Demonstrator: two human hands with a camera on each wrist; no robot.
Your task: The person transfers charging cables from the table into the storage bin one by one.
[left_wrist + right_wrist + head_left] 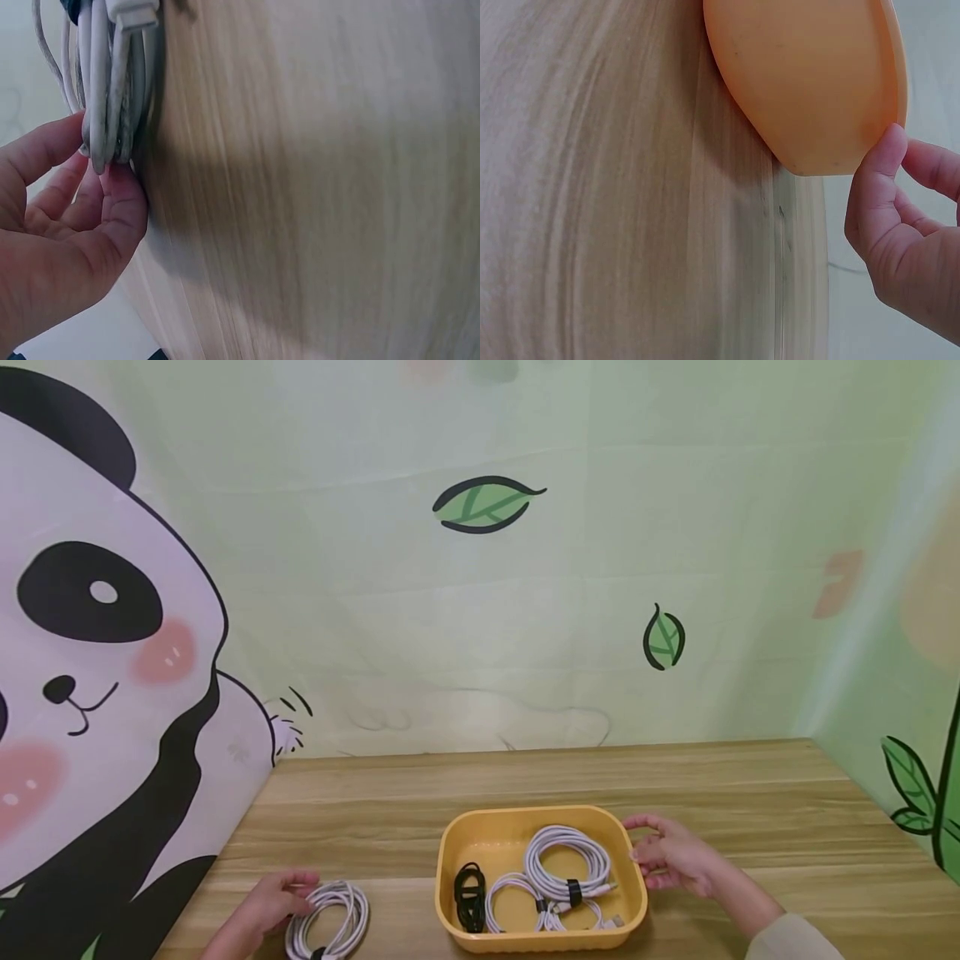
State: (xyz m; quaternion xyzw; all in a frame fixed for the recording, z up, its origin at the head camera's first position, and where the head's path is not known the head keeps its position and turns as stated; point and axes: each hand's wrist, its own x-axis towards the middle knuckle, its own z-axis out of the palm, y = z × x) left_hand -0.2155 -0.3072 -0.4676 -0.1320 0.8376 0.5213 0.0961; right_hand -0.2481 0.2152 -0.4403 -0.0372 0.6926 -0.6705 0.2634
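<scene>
My left hand (268, 906) pinches a coil of pale grey-white cable (352, 920) by its edge, left of the bin. In the left wrist view the fingers and thumb (124, 206) lie on either side of the bundled cable (105, 90), whose plug end hangs at the top. My right hand (678, 856) touches a yellow plastic bin (542, 943) at its right side, fingers loosely bent outside the wall. In the right wrist view a fingertip (891, 142) rests right at the rim of the orange-looking bin (802, 82).
Inside the bin lie a large white coiled cable (534, 856) with a black strap, a smaller white coil (491, 906) and a black coiled cable (470, 902). The wooden table (360, 810) meets a backdrop (360, 610) printed with a panda and leaves.
</scene>
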